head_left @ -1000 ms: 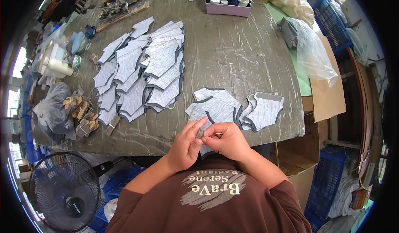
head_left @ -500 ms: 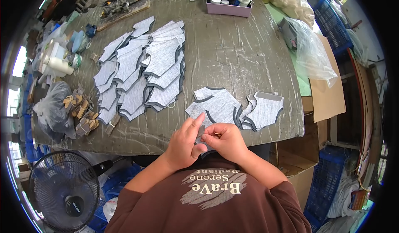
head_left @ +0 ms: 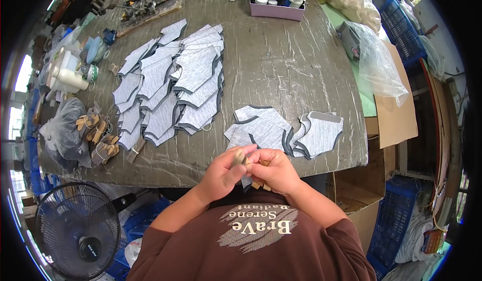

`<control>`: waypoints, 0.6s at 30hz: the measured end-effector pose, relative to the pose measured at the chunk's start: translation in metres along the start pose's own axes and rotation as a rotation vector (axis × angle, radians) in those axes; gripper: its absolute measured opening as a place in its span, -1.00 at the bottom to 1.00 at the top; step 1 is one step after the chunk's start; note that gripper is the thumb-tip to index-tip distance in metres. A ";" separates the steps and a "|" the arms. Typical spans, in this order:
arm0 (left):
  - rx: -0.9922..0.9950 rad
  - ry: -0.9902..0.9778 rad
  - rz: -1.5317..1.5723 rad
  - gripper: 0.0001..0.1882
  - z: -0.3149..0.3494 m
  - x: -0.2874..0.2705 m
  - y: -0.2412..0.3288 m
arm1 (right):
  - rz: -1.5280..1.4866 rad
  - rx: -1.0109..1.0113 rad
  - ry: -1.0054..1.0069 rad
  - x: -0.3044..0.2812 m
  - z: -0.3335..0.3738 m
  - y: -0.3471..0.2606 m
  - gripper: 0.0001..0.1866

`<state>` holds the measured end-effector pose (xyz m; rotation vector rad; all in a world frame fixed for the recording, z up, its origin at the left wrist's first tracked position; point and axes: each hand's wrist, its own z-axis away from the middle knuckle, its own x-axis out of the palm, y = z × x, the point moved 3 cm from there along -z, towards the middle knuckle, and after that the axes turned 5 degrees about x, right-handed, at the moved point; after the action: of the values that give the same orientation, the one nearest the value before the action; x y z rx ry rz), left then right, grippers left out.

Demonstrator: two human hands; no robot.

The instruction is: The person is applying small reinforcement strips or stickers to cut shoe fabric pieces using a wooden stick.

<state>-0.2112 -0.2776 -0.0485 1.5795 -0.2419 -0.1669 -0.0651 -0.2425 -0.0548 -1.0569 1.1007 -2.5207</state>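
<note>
My left hand (head_left: pixel 224 171) and my right hand (head_left: pixel 277 172) meet at the table's near edge, fingertips together. Between the left thumb and fingers is a small dark-and-tan strip (head_left: pixel 243 160), partly blurred. Several small tan pieces (head_left: pixel 262 185) stick out below my right hand, whose fingers are curled around them. Just beyond the hands lie overlapping grey heathered fabric pieces with dark edging (head_left: pixel 266 129). Part of a grey piece shows below the hands, mostly hidden. To their right is a smaller stack of similar grey pieces (head_left: pixel 321 134).
Rows of overlapping grey pieces (head_left: pixel 196 73) cover the table's left half. Rubber-banded bundles of tan strips (head_left: pixel 105 148) lie beside a clear plastic bag (head_left: pixel 68 133). A purple box of jars (head_left: pixel 276 12) stands at the back. A black fan (head_left: pixel 78 231) is at lower left.
My left fingers, stretched upward before, have curled in around the small strip. Tan pieces now show beneath my right hand, which has barely shifted.
</note>
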 end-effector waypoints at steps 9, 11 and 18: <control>0.398 0.091 -0.534 -0.80 -0.006 -0.022 0.035 | 0.319 -0.108 -0.099 -0.002 -0.004 -0.010 -0.93; 0.452 -0.018 -0.619 -0.80 -0.008 -0.016 0.038 | 0.261 -0.224 -0.076 0.004 -0.008 -0.006 -0.95; -0.082 0.600 -0.129 -0.93 0.044 -0.051 -0.004 | 0.975 -0.993 0.167 -0.031 -0.023 -0.059 -0.91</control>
<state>-0.2714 -0.3073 -0.0559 1.4938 0.3316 0.1977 -0.0529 -0.1745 -0.0406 -0.2294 2.2723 -1.2555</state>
